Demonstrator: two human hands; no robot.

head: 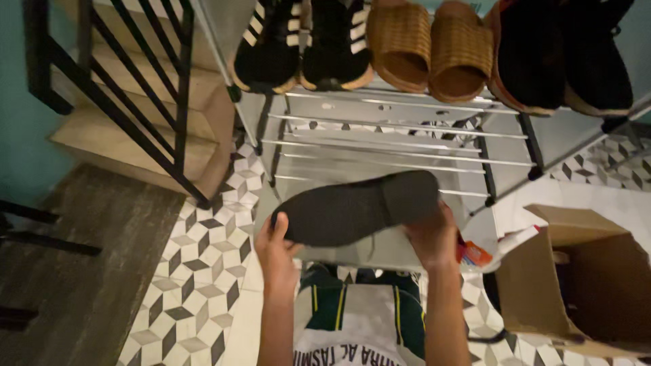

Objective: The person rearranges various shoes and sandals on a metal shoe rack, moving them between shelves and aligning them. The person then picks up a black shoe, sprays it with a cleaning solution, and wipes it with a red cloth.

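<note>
**Both hands grip a dark shoe, sole up, before the rack**

Left hand clasps the toe end of the dark shoe; right hand clasps its heel end. Shoe held level, sole toward camera, in front of the metal shoe rack. Upper shelf: striped black shoes, woven tan slippers. Cardboard box on the patterned tile floor, right side.

A black shoe is seen above grey-and-white cube-patterned floor tiles, near tan woven slippers.
</note>
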